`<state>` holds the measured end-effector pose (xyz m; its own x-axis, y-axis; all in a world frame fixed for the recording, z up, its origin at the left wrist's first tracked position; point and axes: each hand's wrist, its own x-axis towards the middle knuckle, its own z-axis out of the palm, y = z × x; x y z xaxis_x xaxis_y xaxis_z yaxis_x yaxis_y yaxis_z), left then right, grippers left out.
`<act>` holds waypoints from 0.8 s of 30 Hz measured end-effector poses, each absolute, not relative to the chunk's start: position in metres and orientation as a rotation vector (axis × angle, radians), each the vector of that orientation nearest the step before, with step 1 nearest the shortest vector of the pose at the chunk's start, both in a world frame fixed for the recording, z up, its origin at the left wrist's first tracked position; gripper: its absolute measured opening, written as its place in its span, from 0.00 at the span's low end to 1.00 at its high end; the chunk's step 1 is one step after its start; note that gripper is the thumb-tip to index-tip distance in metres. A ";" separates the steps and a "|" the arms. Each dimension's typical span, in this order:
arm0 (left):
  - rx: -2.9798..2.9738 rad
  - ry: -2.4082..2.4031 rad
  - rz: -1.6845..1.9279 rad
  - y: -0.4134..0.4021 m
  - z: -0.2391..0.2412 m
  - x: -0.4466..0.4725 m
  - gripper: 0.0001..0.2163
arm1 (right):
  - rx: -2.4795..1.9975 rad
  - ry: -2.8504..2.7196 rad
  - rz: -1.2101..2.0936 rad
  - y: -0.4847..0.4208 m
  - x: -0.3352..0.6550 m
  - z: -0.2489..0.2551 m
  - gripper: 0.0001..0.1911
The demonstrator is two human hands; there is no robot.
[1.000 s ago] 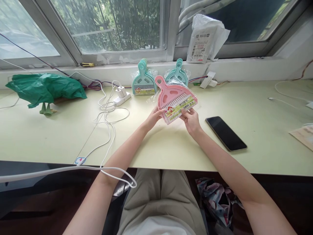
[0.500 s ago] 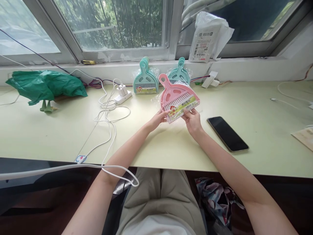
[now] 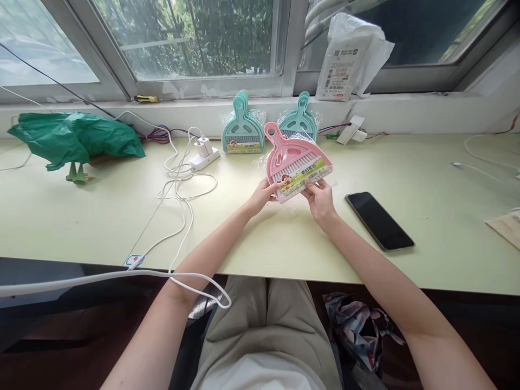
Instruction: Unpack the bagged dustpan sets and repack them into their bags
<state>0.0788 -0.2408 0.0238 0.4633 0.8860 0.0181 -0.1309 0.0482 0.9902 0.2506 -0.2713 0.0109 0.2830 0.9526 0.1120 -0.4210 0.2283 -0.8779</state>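
Little has moved since a second ago: the pink plastic dustpan-and-brush set in clear, crinkly wrap (image 3: 298, 145) sits very slightly farther right, with the whole view drifting a touch. It is held above the pale yellow-green desk (image 3: 450, 222), tilted, its looped handle pointing up and to the left. The bare left hand (image 3: 263, 196) grasps its lower left side, and the bare right hand (image 3: 320, 205) grips the lower edge, thumb in front, other fingers mostly hidden behind.

It should be light and fairly stiff, hardly fragile, though the loose film may slip; the lower corners or the handle look like the best holds. Its white, green and yellow label (image 3: 304, 174) shows a red-topped cartoon figure, a barcode and the characters 桌扫套装.

Farther back, a mint-green plastic stack of similar sets (image 3: 242, 129) bears a similar label; another mint-green plastic set (image 3: 299, 118) has its lower part hidden. Beyond, a white printed package in translucent plastic (image 3: 338, 70) has a barcode and print too small to read.
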 end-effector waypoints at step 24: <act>1.332 0.651 0.923 -0.245 0.028 0.078 0.28 | -0.854 -0.851 1.152 -0.269 0.253 0.014 0.21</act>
